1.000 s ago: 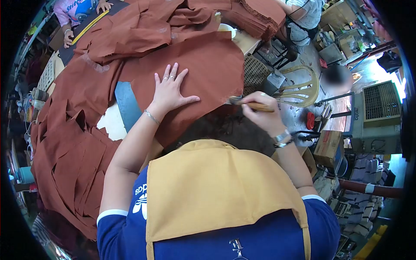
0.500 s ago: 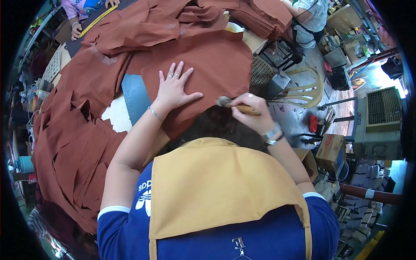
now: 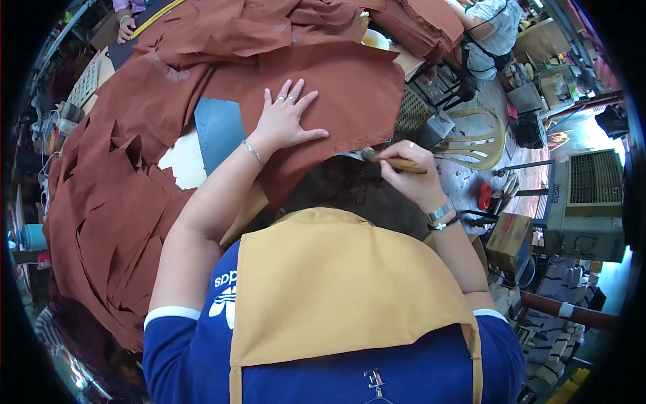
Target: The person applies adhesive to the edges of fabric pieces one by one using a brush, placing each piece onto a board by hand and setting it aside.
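A reddish-brown sheet of material (image 3: 350, 84) lies over the work table with its curved near edge toward me. My left hand (image 3: 288, 124) rests flat on it, fingers spread, with rings and a bracelet. In my right hand (image 3: 416, 176) is a brush (image 3: 407, 165), gripped by its short wooden handle. Its bristle end meets the sheet's near edge, where a roughened, wet-looking strip runs along the border. My right wrist wears a watch and a dark bracelet.
Piles of the same material (image 3: 128, 236) cover the left and far side. A white bowl (image 3: 385, 42) stands at the back, beside a stacked pile (image 3: 431, 27). A plastic chair (image 3: 494, 138) and an air cooler (image 3: 585, 192) are to the right. Other people stand at the far side.
My right hand and the brush have moved a little to the right along the sheet's edge. The wet-looking strip reaches farther left. My left hand stays flat on the sheet; the view has shifted slightly.
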Tool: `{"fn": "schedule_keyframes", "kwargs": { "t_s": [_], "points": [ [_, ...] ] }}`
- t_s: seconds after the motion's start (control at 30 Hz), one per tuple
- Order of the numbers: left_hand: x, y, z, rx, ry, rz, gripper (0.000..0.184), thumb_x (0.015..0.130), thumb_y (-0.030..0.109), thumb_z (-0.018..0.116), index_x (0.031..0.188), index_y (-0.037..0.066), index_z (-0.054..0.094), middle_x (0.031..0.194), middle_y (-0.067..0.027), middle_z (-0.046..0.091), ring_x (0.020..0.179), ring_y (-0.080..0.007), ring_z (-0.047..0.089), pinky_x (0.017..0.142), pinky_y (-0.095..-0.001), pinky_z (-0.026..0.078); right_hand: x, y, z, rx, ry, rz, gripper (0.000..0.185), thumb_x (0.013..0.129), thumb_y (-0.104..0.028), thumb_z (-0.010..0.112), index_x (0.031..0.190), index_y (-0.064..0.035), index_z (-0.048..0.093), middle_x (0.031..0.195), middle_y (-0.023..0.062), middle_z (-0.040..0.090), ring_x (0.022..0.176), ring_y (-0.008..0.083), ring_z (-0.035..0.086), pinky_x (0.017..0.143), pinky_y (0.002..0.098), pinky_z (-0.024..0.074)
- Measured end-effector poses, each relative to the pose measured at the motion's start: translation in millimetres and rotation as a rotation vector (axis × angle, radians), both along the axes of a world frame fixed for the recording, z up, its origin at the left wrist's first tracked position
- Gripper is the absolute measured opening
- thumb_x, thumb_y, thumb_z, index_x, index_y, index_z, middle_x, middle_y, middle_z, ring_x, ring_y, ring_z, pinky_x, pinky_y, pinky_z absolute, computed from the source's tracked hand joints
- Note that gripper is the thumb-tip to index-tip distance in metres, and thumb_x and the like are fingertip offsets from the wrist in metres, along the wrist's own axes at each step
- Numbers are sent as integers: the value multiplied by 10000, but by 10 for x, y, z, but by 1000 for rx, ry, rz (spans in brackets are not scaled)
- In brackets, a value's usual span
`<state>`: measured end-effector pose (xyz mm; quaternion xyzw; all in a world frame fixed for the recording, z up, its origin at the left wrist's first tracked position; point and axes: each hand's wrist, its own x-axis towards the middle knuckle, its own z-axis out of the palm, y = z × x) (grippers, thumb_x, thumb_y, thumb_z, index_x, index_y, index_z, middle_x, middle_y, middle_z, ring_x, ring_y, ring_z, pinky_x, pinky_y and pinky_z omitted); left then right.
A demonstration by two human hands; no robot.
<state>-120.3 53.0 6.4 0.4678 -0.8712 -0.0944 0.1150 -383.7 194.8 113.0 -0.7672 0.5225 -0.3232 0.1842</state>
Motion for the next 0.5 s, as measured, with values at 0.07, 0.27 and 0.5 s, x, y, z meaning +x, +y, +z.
{"fn": "schedule_keyframes", "kwargs": {
  "t_s": [0.07,0.27,0.5],
  "points": [
    [-35,-38,-21,-13,6,-15,1057,728,865,563,1537,204,406,1636,-179,255,1529,-382,172,1168,-694,123,307,-98,14,-79,-144,55,132,762,-18,727,891,-13,698,853,129,698,797,257,700,741,328,552],
    [-88,-120,-28,-32,7,-57,1051,726,864,567,1533,210,410,1630,-180,268,1524,-387,184,1165,-697,139,176,-68,4,98,-15,73,135,761,-13,732,890,-6,694,852,125,693,780,248,688,741,326,543],
    [-201,-219,-40,-53,25,-111,1011,736,834,593,1522,221,421,1627,-166,284,1517,-386,210,1165,-701,145,466,-250,-165,111,-211,224,132,773,-11,727,902,-11,699,867,118,698,802,224,691,746,311,537]
  ]
}}
